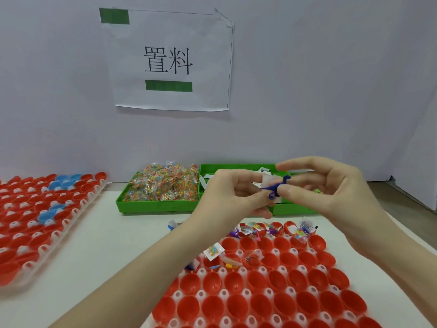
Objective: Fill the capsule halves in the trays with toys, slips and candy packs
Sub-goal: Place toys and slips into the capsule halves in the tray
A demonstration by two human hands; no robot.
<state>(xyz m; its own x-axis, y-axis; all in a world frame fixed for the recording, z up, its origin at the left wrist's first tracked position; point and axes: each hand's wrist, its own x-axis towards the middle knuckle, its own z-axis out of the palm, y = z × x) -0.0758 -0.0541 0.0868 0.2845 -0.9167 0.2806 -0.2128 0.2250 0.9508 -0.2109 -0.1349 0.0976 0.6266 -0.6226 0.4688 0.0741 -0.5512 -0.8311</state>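
Pinching together at mid-frame, the left hand (233, 192) and right hand (324, 185) hold a small dark-blue plastic dinosaur toy (276, 187) and a white paper slip (268, 182) between fingertips. Its long axis runs left-right, neck rising rightward. Directly below, nearer the right hand, lies the clear tray of red plastic capsule halves (281, 287), far row already filled; green bins (156, 205) behind.

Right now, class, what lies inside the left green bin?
The left green bin holds heaped clear candy packs of coloured sweets. Its floor is covered by them, so anything beneath cannot be seen.
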